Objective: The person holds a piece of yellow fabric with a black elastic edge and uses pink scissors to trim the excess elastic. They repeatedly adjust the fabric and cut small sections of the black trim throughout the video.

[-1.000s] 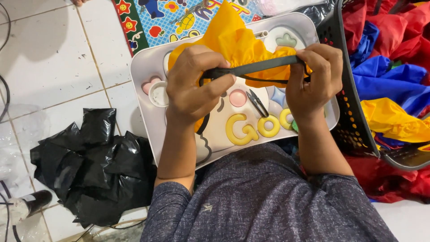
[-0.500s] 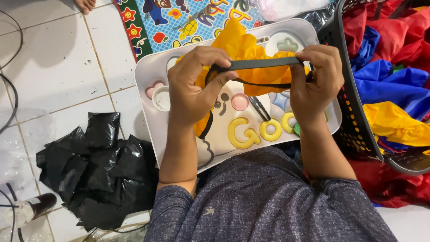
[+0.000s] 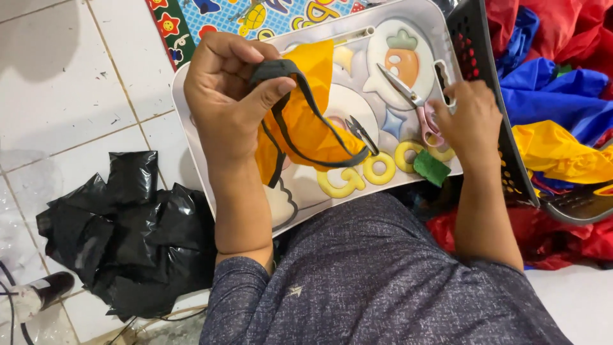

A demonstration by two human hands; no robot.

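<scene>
My left hand pinches a yellow cloth piece edged with a black strap that loops down over the white lap tray. My right hand rests on the tray's right side, fingers on the pink handles of a pair of scissors lying there. A small black thread snip lies near the tray's middle. A green scrap sits by the right wrist.
A black basket at the right holds red, blue and yellow cloth. A crumpled black plastic bag lies on the white tile floor at left. A colourful printed mat lies beyond the tray.
My right hand let go of the strap and moved right onto the scissors. My left hand now holds the yellow piece alone, and the strap hangs in a loop.
</scene>
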